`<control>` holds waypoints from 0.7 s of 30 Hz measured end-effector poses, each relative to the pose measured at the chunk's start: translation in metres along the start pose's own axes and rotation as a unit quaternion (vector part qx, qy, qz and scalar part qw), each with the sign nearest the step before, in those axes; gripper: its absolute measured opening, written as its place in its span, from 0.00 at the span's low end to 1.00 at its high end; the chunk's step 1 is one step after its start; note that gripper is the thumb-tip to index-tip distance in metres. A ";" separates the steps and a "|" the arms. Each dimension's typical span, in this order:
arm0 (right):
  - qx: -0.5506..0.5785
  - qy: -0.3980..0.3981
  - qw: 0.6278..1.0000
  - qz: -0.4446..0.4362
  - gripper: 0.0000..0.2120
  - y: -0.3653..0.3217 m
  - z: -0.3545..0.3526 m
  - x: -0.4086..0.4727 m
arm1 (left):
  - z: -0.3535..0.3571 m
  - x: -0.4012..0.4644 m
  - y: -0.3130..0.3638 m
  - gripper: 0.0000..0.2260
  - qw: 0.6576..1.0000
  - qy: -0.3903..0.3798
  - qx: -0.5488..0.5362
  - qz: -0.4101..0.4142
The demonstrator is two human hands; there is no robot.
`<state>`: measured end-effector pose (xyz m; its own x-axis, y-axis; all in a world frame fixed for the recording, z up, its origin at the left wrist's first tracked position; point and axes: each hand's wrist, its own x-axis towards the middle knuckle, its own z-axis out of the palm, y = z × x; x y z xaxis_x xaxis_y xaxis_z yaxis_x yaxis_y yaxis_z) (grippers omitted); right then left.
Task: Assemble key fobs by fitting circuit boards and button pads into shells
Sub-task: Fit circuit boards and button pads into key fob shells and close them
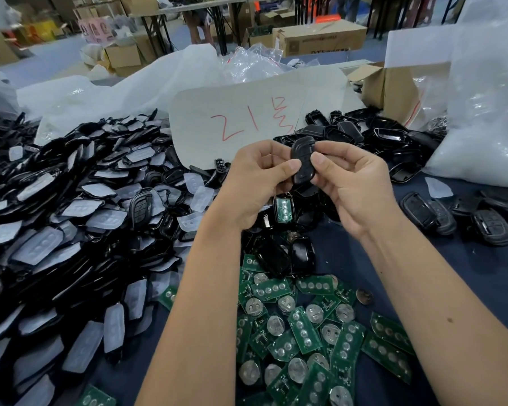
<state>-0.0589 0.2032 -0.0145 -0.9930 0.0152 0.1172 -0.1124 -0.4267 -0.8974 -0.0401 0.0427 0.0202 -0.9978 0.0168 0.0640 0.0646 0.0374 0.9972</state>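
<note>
Both hands are pinching one black key fob (303,164) up over the table, left hand (258,183) and right hand (354,186) thumbs pressed on it, green circuit boards (305,326) piled below.

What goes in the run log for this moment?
left hand: pinches key fob | right hand: pinches same fob | circuit boards: heaped below | state: pressing shell together
</note>
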 end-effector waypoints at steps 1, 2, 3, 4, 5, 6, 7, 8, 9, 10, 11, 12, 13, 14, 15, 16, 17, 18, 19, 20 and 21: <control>-0.036 0.014 0.999 -0.029 0.07 0.001 0.002 0.000 | 0.001 0.001 0.002 0.03 0.999 0.016 0.035 0.023; -0.066 0.026 0.996 -0.054 0.07 0.002 0.004 -0.001 | 0.003 0.003 0.005 0.05 0.995 0.033 0.082 0.052; -0.079 0.033 0.994 -0.068 0.07 0.002 0.006 -0.001 | 0.004 0.005 0.007 0.07 0.987 0.050 0.133 0.081; -0.077 0.035 0.994 -0.070 0.06 0.003 0.008 -0.002 | 0.005 0.006 0.009 0.08 0.976 0.063 0.178 0.109; -0.071 0.033 0.995 -0.067 0.05 0.003 0.010 -0.003 | 0.007 0.007 0.010 0.10 0.966 0.068 0.213 0.133; -0.067 0.031 0.995 -0.064 0.06 0.003 0.011 -0.004 | 0.009 0.006 0.012 0.10 0.957 0.066 0.238 0.155; -0.063 0.032 0.996 -0.061 0.08 0.003 0.012 -0.005 | 0.011 0.005 0.012 0.09 0.949 0.062 0.257 0.172; -0.057 0.034 0.996 -0.057 0.10 0.002 0.013 -0.005 | 0.012 0.004 0.013 0.09 0.943 0.061 0.271 0.184; -0.048 0.036 0.997 -0.053 0.11 0.002 0.012 -0.005 | 0.013 0.003 0.013 0.08 0.938 0.062 0.283 0.192; -0.038 0.034 0.998 -0.048 0.12 0.002 0.012 -0.006 | 0.013 0.002 0.013 0.08 0.934 0.062 0.292 0.195; -0.031 0.031 0.998 -0.042 0.12 0.002 0.011 -0.006 | 0.012 0.002 0.013 0.07 0.932 0.058 0.299 0.195; -0.027 0.030 0.999 -0.036 0.14 0.002 0.010 -0.006 | 0.012 0.002 0.013 0.07 0.932 0.051 0.304 0.194; -0.029 0.030 0.999 -0.032 0.15 0.001 0.010 -0.005 | 0.010 0.001 0.014 0.08 0.933 0.041 0.303 0.192; -0.032 0.031 0.999 -0.032 0.14 0.000 0.009 -0.004 | 0.009 0.001 0.014 0.08 0.937 0.028 0.293 0.188; -0.031 0.033 0.998 -0.033 0.13 -0.002 0.008 -0.003 | 0.006 0.001 0.014 0.09 0.944 0.014 0.277 0.178; -0.023 0.035 0.999 -0.032 0.11 -0.003 0.006 -0.002 | 0.003 0.002 0.013 0.11 0.951 0.006 0.264 0.160; -0.006 0.031 0.999 -0.030 0.08 -0.005 0.005 -0.001 | 0.000 0.002 0.012 0.12 0.955 0.008 0.266 0.131; 0.020 0.023 0.999 -0.023 0.05 -0.006 0.003 -0.001 | -0.004 0.002 0.009 0.12 0.953 0.020 0.288 0.096; 0.052 0.014 0.998 -0.013 0.04 -0.008 0.002 0.000 | -0.007 0.003 0.005 0.14 0.943 0.034 0.327 0.056; 0.081 0.009 0.997 -0.001 0.05 -0.009 0.002 0.000 | -0.010 0.003 0.000 0.15 0.927 0.044 0.372 0.015; 0.100 0.006 0.995 0.010 0.06 -0.009 0.001 0.000 | -0.012 0.002 -0.004 0.17 0.912 0.045 0.408 -0.020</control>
<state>-0.0577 0.2061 -0.0059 -0.9954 0.0163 0.0941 -0.0851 -0.5986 -0.7965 -0.0429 0.0302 0.0166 -0.9944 -0.0808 0.0675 -0.0189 0.7674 0.6408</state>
